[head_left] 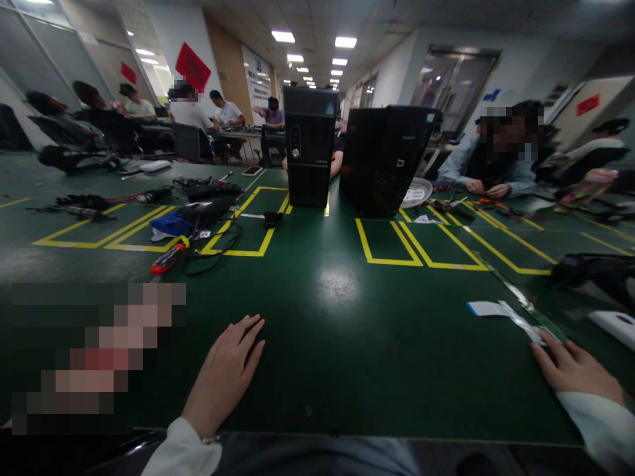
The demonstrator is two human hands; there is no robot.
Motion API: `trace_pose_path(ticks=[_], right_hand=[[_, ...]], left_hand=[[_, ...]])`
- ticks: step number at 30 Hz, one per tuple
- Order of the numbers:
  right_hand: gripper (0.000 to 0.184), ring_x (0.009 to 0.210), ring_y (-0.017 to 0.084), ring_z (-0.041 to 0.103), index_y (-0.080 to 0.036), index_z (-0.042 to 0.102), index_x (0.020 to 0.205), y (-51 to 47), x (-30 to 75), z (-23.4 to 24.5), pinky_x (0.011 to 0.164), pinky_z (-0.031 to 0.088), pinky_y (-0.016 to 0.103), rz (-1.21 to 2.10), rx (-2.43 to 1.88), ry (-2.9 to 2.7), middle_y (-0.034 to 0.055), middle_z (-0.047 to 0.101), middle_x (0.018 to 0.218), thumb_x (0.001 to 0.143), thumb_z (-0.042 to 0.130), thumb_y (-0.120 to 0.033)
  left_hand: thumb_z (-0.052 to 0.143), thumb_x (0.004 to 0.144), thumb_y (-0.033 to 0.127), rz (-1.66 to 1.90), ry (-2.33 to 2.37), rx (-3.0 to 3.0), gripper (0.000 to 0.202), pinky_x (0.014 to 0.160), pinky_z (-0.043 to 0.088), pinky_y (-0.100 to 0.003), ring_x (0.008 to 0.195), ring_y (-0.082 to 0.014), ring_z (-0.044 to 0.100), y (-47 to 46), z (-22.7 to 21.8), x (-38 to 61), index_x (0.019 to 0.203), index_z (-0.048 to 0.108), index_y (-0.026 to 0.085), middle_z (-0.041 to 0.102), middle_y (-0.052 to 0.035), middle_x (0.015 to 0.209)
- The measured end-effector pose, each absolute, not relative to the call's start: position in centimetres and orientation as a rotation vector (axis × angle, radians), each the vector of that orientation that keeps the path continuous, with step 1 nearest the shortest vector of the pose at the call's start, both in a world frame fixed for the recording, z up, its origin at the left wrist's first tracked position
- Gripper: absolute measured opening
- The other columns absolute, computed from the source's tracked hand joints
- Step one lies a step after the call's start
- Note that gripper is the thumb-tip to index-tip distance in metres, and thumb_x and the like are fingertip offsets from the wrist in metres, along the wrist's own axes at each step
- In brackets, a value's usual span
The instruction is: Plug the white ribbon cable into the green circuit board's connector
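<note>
My left hand (223, 373) lies palm down on the green tabletop, fingers stretched out and holding nothing. At the right, my right hand (578, 370) has its thumb and fingers closed at the near end of a long, narrow green circuit board (520, 297). A white ribbon cable (489, 309) with a blue end runs from the same spot out to the left. Part of the board and cable is hidden under my fingers. Beyond my left hand lies a red and black screwdriver (169, 258) with a yellow collar.
Two black computer towers (310, 145) (384, 158) stand at the middle back. Cables (208, 215) and a blue item (171, 223) lie left, near yellow tape outlines (233, 253). A white object (615, 327) sits far right. A person (496, 165) works across the table; a pixelated area covers the lower left.
</note>
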State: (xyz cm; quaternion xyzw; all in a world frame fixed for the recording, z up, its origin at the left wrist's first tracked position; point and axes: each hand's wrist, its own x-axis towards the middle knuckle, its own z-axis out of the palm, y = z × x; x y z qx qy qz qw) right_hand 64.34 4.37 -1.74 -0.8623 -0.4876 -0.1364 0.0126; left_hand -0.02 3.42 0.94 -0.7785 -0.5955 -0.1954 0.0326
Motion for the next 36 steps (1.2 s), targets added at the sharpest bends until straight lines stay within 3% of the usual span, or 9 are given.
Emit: trace_pose_path(ticks=[6,11,20,26,31,36], right_hand=[[0.070,0.125,0.043,0.040,-0.019,0.043,0.139,5.3,61.8,0.9,0.094,0.033,0.057,-0.096,-2.810,-1.208,0.0231,0.038,0.141,0.088,0.014,-0.059],[0.072,0.130,0.044,0.032,-0.023,0.039,0.140,5.3,61.0,1.5,0.098,0.027,0.057,0.036,-2.838,-1.166,0.0205,0.031,0.145,0.087,0.011,-0.062],[0.079,0.129,0.044,0.031,-0.023,0.041,0.138,5.4,60.6,1.8,0.100,0.025,0.056,0.034,-2.838,-1.087,0.0195,0.029,0.145,0.083,0.007,-0.068],[0.079,0.125,0.048,0.034,-0.016,0.048,0.134,5.5,61.0,1.9,0.094,0.029,0.059,0.049,-2.772,-1.113,0.0271,0.035,0.140,0.082,0.019,-0.067],[0.075,0.121,0.048,0.039,-0.018,0.052,0.131,5.7,62.3,0.8,0.087,0.032,0.061,-0.063,-2.736,-1.118,0.0292,0.040,0.135,0.080,0.027,-0.067],[0.079,0.117,0.047,0.043,-0.013,0.056,0.126,5.7,62.6,0.3,0.085,0.035,0.057,-0.054,-2.808,-1.133,0.0308,0.042,0.131,0.082,0.018,-0.067]], left_hand=[[0.033,0.096,0.039,-0.577,-1.822,-2.400,0.046,0.106,0.036,-0.048,0.124,-0.0270,0.048,3.5,0.8,-0.1,0.131,0.051,0.014,0.052,-0.0122,0.134],[0.034,0.096,0.040,-0.586,-1.842,-2.394,0.046,0.105,0.036,-0.048,0.124,-0.0275,0.049,3.5,0.7,-0.1,0.131,0.051,0.016,0.053,-0.0120,0.134],[0.033,0.096,0.040,-0.546,-1.874,-2.390,0.046,0.106,0.036,-0.048,0.125,-0.0270,0.047,3.4,0.7,-0.1,0.132,0.049,0.017,0.052,-0.0111,0.135],[0.034,0.096,0.041,-0.576,-1.894,-2.391,0.046,0.105,0.037,-0.049,0.124,-0.0273,0.048,3.4,0.9,-0.1,0.131,0.050,0.018,0.052,-0.0109,0.135],[0.036,0.095,0.039,-0.601,-1.886,-2.377,0.044,0.105,0.038,-0.048,0.123,-0.0274,0.050,3.3,1.1,0.0,0.132,0.050,0.019,0.054,-0.0107,0.133],[0.035,0.096,0.038,-0.580,-1.860,-2.390,0.044,0.106,0.036,-0.047,0.124,-0.0269,0.049,3.4,1.0,0.1,0.130,0.051,0.016,0.052,-0.0117,0.134]])
